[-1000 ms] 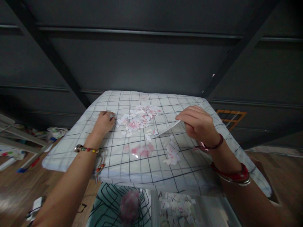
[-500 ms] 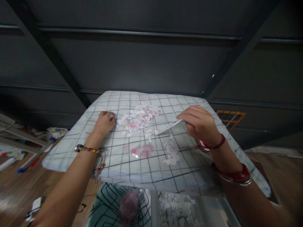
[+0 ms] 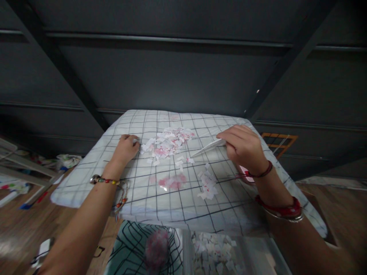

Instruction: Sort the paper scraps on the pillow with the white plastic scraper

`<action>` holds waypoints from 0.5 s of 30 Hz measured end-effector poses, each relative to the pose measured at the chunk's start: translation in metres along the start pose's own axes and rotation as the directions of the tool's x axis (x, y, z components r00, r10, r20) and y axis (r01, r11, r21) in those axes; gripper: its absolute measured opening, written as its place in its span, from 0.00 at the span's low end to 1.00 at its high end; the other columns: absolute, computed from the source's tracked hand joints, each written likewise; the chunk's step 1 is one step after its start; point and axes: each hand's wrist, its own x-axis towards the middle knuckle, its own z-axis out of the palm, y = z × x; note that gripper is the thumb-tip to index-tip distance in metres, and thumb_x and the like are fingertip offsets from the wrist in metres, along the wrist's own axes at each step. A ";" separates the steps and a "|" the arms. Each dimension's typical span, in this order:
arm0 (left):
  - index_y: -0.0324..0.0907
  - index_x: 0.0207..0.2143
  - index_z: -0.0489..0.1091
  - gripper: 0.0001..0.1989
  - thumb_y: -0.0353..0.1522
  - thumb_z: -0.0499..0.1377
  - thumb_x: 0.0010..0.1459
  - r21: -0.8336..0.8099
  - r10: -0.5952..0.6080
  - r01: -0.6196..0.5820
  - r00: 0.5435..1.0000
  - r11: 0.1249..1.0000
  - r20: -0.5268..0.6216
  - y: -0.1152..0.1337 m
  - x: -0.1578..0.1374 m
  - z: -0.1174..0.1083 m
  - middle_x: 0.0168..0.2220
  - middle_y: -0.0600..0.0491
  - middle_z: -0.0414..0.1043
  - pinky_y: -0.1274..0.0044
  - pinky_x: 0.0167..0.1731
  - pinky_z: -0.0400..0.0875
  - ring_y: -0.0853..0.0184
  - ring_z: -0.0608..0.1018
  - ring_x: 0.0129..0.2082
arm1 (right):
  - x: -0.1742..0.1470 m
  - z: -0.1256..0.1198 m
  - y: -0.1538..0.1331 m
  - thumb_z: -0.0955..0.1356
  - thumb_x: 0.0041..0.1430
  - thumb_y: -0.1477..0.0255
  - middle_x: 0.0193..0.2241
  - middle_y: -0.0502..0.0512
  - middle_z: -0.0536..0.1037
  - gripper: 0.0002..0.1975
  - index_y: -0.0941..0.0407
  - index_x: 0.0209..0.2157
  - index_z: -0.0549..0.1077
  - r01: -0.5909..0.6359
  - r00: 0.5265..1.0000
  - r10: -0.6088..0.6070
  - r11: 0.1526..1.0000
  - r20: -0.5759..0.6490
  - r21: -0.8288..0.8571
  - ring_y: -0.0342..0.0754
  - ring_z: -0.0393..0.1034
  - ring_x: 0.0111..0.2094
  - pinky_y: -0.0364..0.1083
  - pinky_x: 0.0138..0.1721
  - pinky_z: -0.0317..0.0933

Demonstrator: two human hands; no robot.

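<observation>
Dark panels stand behind a desk covered in checked cloth, seen from the head camera. Its middle carries a heap of paper scraps, white and pink. Close beside the heap's left edge, the left hand rests with fingers curled; I cannot tell whether it holds anything. The right hand pinches a slim white tool, whose tip points down at a few loose scraps. Nearer the front lie a pink patch and a smaller pile. Below the desk's front edge, a clear box contains more scraps.
</observation>
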 end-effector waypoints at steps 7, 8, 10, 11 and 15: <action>0.32 0.44 0.72 0.21 0.31 0.47 0.54 0.001 0.009 -0.009 1.000 1.000 0.006 0.002 -0.001 -0.003 0.42 0.41 0.73 0.68 0.56 0.63 0.55 0.69 0.52 | -0.003 0.000 0.005 0.60 0.45 0.84 0.23 0.53 0.75 0.15 0.55 0.27 0.74 -0.015 0.997 0.015 1.000 0.075 -0.003 0.48 0.67 0.27 0.48 0.32 0.61; 0.32 0.44 0.73 0.21 0.31 0.47 0.54 0.004 0.013 -0.013 1.000 1.000 0.007 0.002 -0.001 -0.003 0.42 0.41 0.73 0.68 0.56 0.63 0.55 0.69 0.52 | -0.003 0.000 0.005 0.60 0.45 0.84 0.23 0.53 0.75 0.15 0.56 0.26 0.74 -0.010 0.997 0.011 1.000 0.075 -0.013 0.48 0.67 0.27 0.48 0.32 0.61; 0.33 0.44 0.73 0.21 0.31 0.48 0.54 0.008 0.016 -0.016 1.000 1.000 0.007 0.002 -0.001 -0.003 0.42 0.42 0.73 0.68 0.56 0.62 0.56 0.69 0.52 | -0.004 -0.001 0.007 0.60 0.45 0.84 0.23 0.53 0.75 0.14 0.56 0.25 0.74 -0.004 0.998 0.006 0.999 0.059 -0.038 0.48 0.67 0.27 0.48 0.31 0.61; 0.33 0.44 0.73 0.20 0.31 0.48 0.54 0.009 0.014 -0.015 1.000 1.000 0.005 0.002 -0.001 -0.002 0.42 0.42 0.74 0.68 0.57 0.62 0.56 0.69 0.52 | -0.004 -0.001 0.007 0.60 0.45 0.84 0.23 0.53 0.75 0.14 0.56 0.26 0.74 -0.007 0.999 0.009 0.999 0.049 -0.051 0.48 0.67 0.27 0.48 0.31 0.61; 0.34 0.44 0.73 0.20 0.31 0.48 0.54 -0.001 0.009 -0.009 1.000 1.000 -0.004 0.002 -0.001 -0.002 0.42 0.42 0.74 0.67 0.57 0.63 0.55 0.69 0.52 | -0.003 0.002 0.003 0.60 0.46 0.84 0.25 0.53 0.76 0.15 0.55 0.29 0.75 -0.036 0.999 0.037 0.998 0.026 -0.051 0.48 0.68 0.28 0.48 0.32 0.61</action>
